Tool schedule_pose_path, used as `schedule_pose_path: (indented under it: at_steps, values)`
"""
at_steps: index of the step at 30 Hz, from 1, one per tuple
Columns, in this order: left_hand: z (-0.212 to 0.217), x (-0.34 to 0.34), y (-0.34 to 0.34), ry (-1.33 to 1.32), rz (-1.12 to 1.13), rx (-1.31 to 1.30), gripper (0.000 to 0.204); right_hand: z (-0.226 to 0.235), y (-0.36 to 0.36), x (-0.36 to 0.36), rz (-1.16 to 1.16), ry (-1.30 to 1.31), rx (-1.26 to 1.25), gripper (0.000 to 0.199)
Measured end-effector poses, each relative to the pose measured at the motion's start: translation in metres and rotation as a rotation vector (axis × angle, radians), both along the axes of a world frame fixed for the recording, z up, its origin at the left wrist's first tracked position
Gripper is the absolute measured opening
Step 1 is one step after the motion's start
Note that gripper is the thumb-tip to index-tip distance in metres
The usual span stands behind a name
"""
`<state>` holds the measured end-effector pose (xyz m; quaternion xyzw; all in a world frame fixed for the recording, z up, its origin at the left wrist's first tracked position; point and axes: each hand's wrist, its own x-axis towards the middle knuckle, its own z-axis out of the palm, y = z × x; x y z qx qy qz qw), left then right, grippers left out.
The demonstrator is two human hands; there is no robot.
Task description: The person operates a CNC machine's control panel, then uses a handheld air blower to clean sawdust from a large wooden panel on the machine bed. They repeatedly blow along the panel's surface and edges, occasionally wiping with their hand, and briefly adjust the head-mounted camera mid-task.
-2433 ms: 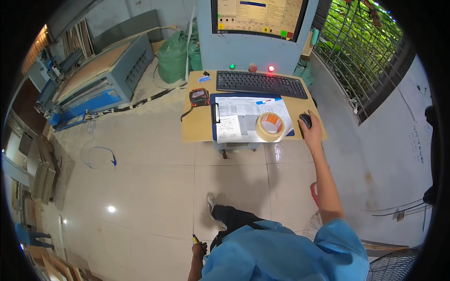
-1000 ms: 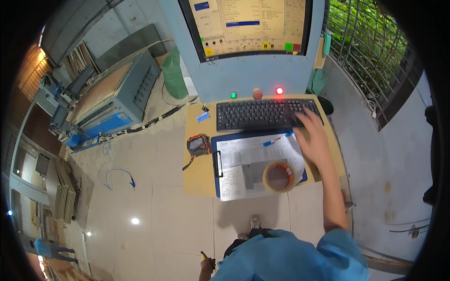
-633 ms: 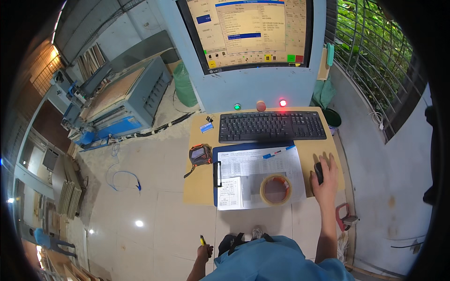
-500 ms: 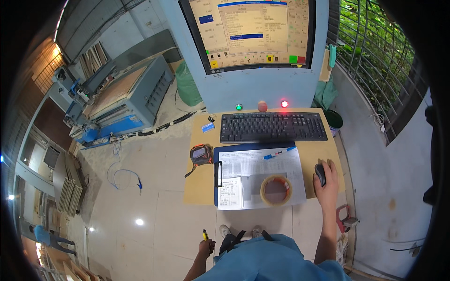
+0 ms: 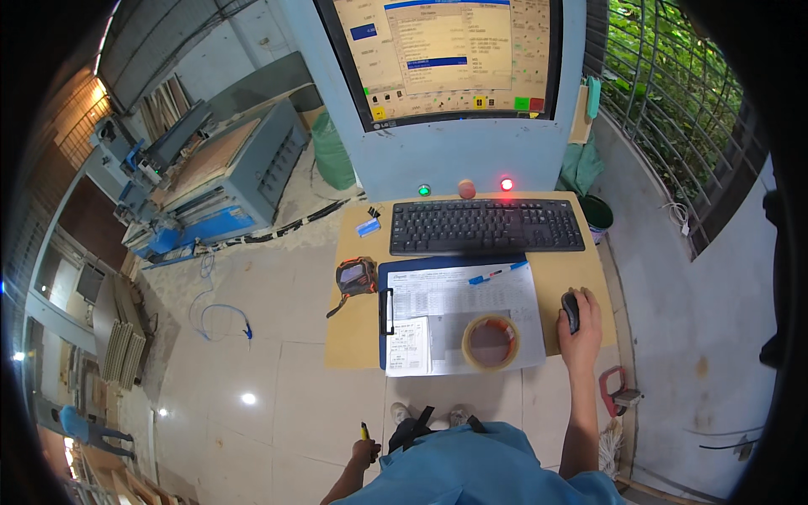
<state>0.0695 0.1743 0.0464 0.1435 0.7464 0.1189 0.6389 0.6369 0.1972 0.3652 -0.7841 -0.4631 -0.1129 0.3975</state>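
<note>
R hand (image 5: pixel 582 337) was wrapped round the black mouse (image 5: pixel 571 312), R side of desk (image 5: pixel 352 337); good ctrl prob. called for a light grip, wrist down, eyes on monitor (image 5: pixel 459 71). L hand (image 5: pixel 365 452) was clamped on a yellow tool (image 5: pixel 364 431), mostly hidden, type unclear; monitor's top was cut off, text blurry.

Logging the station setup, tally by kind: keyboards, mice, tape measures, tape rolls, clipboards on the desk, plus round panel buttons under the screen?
Keyboard: 1
Mouse: 1, right hand on it
Tape measure: 1
Tape roll: 1
Clipboard: 1
Panel buttons: 3 (green, unlit red, lit red)
Total: 8
</note>
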Motion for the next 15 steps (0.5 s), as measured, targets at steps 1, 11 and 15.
schedule_pose_path:
  at_steps: [1, 11, 15]
  values:
    - [0.000, -0.003, 0.001, -0.012, 0.000, 0.006, 0.017, -0.001, 0.000, -0.001, -0.008, -0.013, 0.010, 0.049]
    - [-0.001, 0.010, 0.009, -0.011, -0.061, 0.024, 0.018, -0.002, -0.002, 0.002, 0.003, -0.034, 0.037, 0.049]
    - [-0.002, 0.011, 0.015, -0.101, -0.094, 0.014, 0.019, -0.002, -0.002, 0.003, 0.025, -0.023, 0.048, 0.049]
